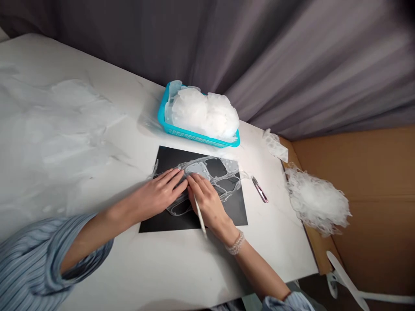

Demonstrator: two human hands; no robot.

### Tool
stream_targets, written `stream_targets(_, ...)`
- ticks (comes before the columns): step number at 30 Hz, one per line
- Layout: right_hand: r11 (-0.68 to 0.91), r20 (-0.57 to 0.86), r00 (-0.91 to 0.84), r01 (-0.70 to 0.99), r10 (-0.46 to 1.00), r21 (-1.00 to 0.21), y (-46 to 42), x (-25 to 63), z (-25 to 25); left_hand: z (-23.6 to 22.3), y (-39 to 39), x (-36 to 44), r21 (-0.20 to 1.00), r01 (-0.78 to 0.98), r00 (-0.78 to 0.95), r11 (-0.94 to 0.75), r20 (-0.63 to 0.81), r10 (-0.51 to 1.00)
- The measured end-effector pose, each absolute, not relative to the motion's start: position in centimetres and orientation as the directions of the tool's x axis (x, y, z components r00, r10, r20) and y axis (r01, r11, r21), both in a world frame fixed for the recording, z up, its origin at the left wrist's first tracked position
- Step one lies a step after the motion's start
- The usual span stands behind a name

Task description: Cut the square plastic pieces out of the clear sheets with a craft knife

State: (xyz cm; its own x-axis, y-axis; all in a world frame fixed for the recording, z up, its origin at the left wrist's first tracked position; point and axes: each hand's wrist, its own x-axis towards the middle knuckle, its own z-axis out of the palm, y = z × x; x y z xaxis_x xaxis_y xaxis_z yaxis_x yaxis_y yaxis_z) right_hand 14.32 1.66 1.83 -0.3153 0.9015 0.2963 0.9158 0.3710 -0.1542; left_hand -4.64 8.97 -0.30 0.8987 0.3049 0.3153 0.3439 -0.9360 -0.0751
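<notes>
A translucent plastic sheet [233, 165] with cut-out openings lies on a black mat [233, 211]. My left hand [165, 190] rests flat on the left part of the sheet, fingers stretched out and holding nothing. Close beside it, my right hand [209, 201] is closed around a slim white pen-like tool [201, 220], whose back end points towards me. The tool's tip is hidden under my fingers, so I cannot tell whether it touches the sheet. Under and ahead of my fingertips is a pale uncut panel [197, 169] of the sheet.
Behind the mat stands a blue basket [197, 137] heaped with translucent pieces [207, 112]. A small pink-handled cutter [260, 190] lies right of the mat. Clear sheets [58, 138] spread over the left. Tangled scraps [317, 201] sit by a cardboard box [366, 172] at the right edge.
</notes>
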Motion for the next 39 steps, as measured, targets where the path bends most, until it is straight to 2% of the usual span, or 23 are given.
stream_targets(4,0.416,0.182,-0.396,0.905,0.900,-0.087,1.9,14.6,2.5,-1.6,9.3,-4.9,-0.041,0.334,0.888,-0.942,0.350,0.299)
stream_targets(6,0.412,0.133,-0.397,0.905,0.908,-0.109,2.1,14.2,2.8,-2.0,9.4,-5.0,-0.010,0.321,0.886,-0.947,0.356,0.296)
stream_targets(7,0.397,0.117,-0.382,0.903,0.917,-0.166,2.2,14.0,2.9,-2.1,9.4,-5.1,0.005,0.313,0.887,-0.950,0.355,0.294)
stream_targets(8,0.364,0.121,-0.344,0.887,0.931,-0.283,2.4,13.9,2.9,-2.2,9.4,-5.2,0.019,0.309,0.888,-0.951,0.354,0.295)
stream_targets(11,0.192,0.177,-0.092,0.675,0.980,-0.712,2.9,15.0,2.7,-2.2,9.5,-5.3,0.059,0.303,0.889,-0.951,0.341,0.304)
stream_targets(13,0.098,0.194,0.132,0.524,0.972,-0.846,2.9,17.9,2.8,-2.0,9.4,-5.3,0.084,0.300,0.891,-0.950,0.331,0.311)
stream_targets(16,0.030,0.229,0.467,0.394,0.854,-0.918,1.6,25.0,3.4,-1.6,9.1,-5.2,0.132,0.311,0.879,-0.941,0.338,0.338)
stream_targets(18,0.029,0.203,0.616,0.280,0.761,-0.960,0.3,29.9,4.1,-1.3,9.0,-5.0,0.178,0.325,0.863,-0.929,0.347,0.368)
stream_targets(22,0.089,0.143,0.762,0.112,0.631,-0.990,-1.7,33.9,5.7,-0.6,9.2,-4.6,0.286,0.316,0.846,-0.905,0.347,0.405)
stream_targets(25,0.109,0.079,0.746,0.009,0.661,-0.994,-2.1,30.2,7.1,0.6,9.2,-4.2,0.428,0.278,0.823,-0.860,0.355,0.443)
stream_targets(27,0.087,0.018,0.651,-0.073,0.759,-0.994,-1.7,26.1,8.1,1.9,9.0,-3.8,0.639,0.278,0.746,-0.717,0.327,0.580)
stream_targets(29,0.043,-0.030,0.512,-0.130,0.859,-0.991,-1.0,22.2,9.0,3.6,8.6,-3.4,0.892,0.237,0.666,-0.384,0.139,0.733)
stream_targets(30,0.024,-0.043,0.438,-0.146,0.898,-0.989,-0.6,20.7,9.4,4.4,8.5,-3.2,0.971,0.178,0.660,-0.162,0.004,0.752)
stream_targets(32,-0.005,-0.057,0.329,-0.156,0.942,-0.988,0.1,18.6,9.9,5.8,8.3,-2.9,0.967,0.031,0.710,0.251,-0.198,0.676)
stream_targets(34,-0.028,-0.070,0.283,-0.152,0.957,-0.988,0.6,17.7,10.2,6.8,8.2,-2.9,0.871,-0.076,0.744,0.485,-0.274,0.609)
stream_targets(36,-0.038,-0.082,0.269,-0.163,0.960,-0.986,0.9,17.7,10.3,7.4,8.2,-3.0,0.818,-0.114,0.723,0.564,-0.321,0.612)
stream_targets(39,-0.041,-0.086,0.236,-0.188,0.968,-0.981,1.1,18.0,10.2,7.9,8.3,-3.4,0.815,-0.116,0.687,0.567,-0.347,0.638)
